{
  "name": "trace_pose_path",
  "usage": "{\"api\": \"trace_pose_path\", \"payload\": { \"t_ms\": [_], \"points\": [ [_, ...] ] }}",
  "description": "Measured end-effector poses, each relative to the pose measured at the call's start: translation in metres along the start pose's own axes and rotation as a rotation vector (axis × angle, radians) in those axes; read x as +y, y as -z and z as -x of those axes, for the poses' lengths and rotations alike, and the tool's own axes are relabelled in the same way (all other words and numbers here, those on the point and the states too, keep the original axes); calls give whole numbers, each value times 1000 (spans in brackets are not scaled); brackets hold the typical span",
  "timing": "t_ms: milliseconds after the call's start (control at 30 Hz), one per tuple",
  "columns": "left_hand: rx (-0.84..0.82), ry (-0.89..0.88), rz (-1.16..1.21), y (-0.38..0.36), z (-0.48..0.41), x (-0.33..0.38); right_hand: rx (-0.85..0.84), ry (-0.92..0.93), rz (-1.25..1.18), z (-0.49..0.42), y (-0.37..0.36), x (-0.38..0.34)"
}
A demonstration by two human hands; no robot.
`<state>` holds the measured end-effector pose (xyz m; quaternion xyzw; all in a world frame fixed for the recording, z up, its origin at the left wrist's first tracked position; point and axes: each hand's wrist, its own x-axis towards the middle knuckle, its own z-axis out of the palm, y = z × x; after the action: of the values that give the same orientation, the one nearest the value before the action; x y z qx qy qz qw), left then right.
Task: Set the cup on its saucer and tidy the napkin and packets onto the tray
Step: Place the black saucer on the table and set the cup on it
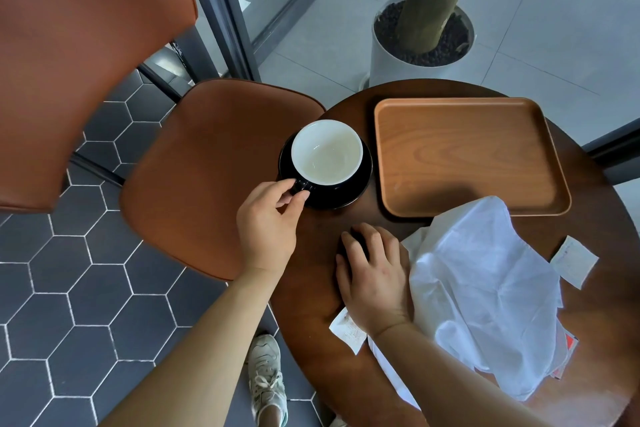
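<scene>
While your left hand [268,218] is pinching the handle of the cup [327,152] over the dark saucer [349,196], be centring it before letting go; your right hand [372,274] is lying flat and spread on the tabletop [311,253], beside the napkin [485,288].

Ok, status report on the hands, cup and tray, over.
Left hand pinching cup handle, cup on saucer. Right hand flat on table, beside napkin. Tray bare; napkin and packets still on table.
</scene>
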<state>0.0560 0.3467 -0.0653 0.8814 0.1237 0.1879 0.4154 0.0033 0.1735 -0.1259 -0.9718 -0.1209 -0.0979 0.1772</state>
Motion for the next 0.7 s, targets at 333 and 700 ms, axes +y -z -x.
{"api": "trace_pose_path", "payload": {
  "t_ms": [333, 700],
  "points": [
    [0, 16, 13, -1, 2, -4, -2, -3, -1, 0, -2, 1],
    [-185, -208, -268, 7, 71, -29, 25, 2, -11, -1, 1, -2]
  ]
}}
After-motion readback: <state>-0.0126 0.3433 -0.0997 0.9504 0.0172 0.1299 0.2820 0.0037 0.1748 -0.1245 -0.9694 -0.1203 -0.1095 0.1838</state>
